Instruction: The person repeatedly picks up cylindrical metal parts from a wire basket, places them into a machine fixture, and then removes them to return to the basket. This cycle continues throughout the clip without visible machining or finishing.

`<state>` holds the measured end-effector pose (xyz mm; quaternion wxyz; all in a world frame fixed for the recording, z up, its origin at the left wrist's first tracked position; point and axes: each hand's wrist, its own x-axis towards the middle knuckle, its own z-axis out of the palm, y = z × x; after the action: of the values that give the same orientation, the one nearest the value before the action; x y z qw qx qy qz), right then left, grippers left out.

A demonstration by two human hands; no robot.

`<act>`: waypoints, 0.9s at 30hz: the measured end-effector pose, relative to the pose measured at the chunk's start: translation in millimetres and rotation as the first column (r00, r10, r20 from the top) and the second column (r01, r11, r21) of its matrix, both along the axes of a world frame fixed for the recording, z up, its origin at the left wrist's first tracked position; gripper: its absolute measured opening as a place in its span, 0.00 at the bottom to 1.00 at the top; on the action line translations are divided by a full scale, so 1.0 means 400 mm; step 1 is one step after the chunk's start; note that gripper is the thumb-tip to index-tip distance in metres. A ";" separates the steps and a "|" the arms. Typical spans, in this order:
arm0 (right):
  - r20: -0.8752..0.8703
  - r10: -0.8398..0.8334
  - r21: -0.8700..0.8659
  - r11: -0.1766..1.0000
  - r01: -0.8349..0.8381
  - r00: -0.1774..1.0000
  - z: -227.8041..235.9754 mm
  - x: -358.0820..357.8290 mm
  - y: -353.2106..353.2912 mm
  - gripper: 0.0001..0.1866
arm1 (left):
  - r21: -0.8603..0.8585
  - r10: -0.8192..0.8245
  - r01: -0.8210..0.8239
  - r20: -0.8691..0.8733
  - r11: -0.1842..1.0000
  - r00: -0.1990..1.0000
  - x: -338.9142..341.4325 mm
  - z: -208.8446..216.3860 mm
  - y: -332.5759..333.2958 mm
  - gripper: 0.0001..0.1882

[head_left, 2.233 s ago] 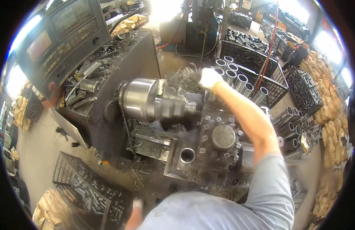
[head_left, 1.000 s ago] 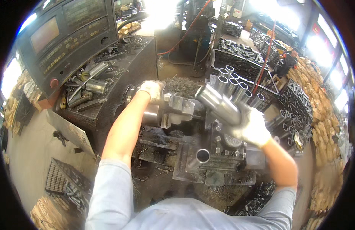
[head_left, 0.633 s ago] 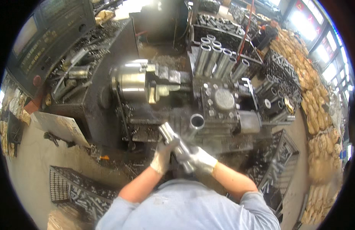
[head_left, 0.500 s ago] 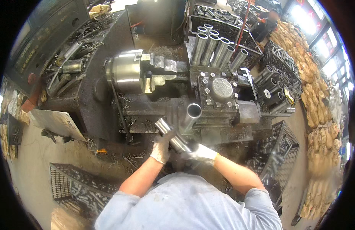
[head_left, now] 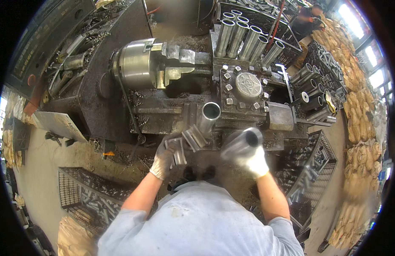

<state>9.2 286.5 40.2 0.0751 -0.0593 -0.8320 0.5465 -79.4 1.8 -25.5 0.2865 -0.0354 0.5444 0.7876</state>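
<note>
My left hand (head_left: pixel 164 158), in a grey-white glove, is closed on a curved metal half-shell (head_left: pixel 178 151). A second half-shell (head_left: pixel 195 138) lies tilted right beside it, and whether my fingers touch it I cannot tell. In my right hand (head_left: pixel 254 162), gloved too and smeared by motion, is a shiny steel tube (head_left: pixel 240 146) with its open end up and to the right. Another steel tube (head_left: pixel 209 115) stands upright between the hands, at the front of the lathe. Beyond it is the lathe chuck (head_left: pixel 140 66) with stepped jaws, no workpiece in them.
The bolted tool post (head_left: pixel 248 87) stands right of the chuck. Several upright tubes (head_left: pixel 244 40) are behind it, and more lie stacked at the right with a caliper (head_left: pixel 283 74). Mesh crates of metal parts flank me, left (head_left: pixel 80 200) and right (head_left: pixel 319 170). A person (head_left: pixel 306 23) is far right.
My hands have moved apart. The right has carried the tube off to the right, while the left keeps a half-shell. The view has shifted slightly.
</note>
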 end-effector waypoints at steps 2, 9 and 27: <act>0.256 -0.211 -0.184 0.948 0.262 0.943 -0.012 -0.002 0.042 0.15 | -0.348 -0.105 -0.065 -0.447 0.935 0.888 -0.022 0.038 0.053 0.48; 0.290 -0.220 0.568 0.823 0.017 0.931 -0.062 0.072 0.085 0.25 | -0.511 -0.281 -0.323 -0.786 0.797 0.551 -0.172 0.040 0.243 0.44; 0.196 0.078 -0.198 0.979 -0.038 0.977 -0.063 -0.158 -0.181 0.32 | 0.383 0.187 -0.268 0.237 0.884 0.954 -0.075 0.032 -0.076 0.44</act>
<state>-54.1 214.0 15.0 -0.0324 -0.0975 -0.7796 0.6178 -109.4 -28.6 -12.8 0.2442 -0.1145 0.3285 0.9052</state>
